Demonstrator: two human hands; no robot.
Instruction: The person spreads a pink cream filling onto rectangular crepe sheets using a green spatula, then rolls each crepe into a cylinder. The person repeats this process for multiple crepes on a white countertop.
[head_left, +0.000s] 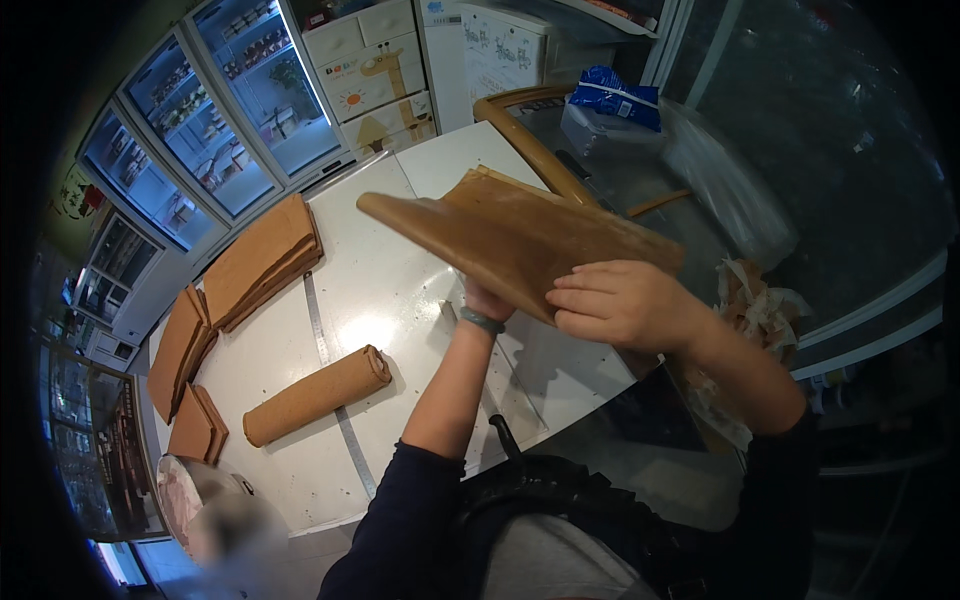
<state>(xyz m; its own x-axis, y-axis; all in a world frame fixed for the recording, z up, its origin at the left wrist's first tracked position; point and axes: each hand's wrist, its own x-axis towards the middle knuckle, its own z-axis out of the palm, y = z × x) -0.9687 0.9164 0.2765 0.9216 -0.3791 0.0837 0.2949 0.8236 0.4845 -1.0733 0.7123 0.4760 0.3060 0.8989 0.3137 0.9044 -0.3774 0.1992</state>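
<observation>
A wide brown sheet point(520, 230), slightly glossy and bent along its length, is held up over the white table point(430, 370). My right hand point(620, 305) grips its near edge, with the fingers lying over the top. Beneath the sheet reaches my left hand point(487, 298), a grey-green bangle at the wrist; the sheet covers its fingers. Left of my left forearm lies a brown roll point(318, 396) with a spiral showing at its end. Whether the sheet and roll are cake or another material I cannot tell for sure.
Stacked brown slabs point(262, 262) and folded brown pieces point(178, 350) line the table's left side. A white bucket point(200, 480) stands at the near left corner. Crumpled translucent paper point(755, 305), a plastic box point(605, 132) and a blue packet point(615, 97) are on the right. Glass-door fridges point(215, 120) stand behind.
</observation>
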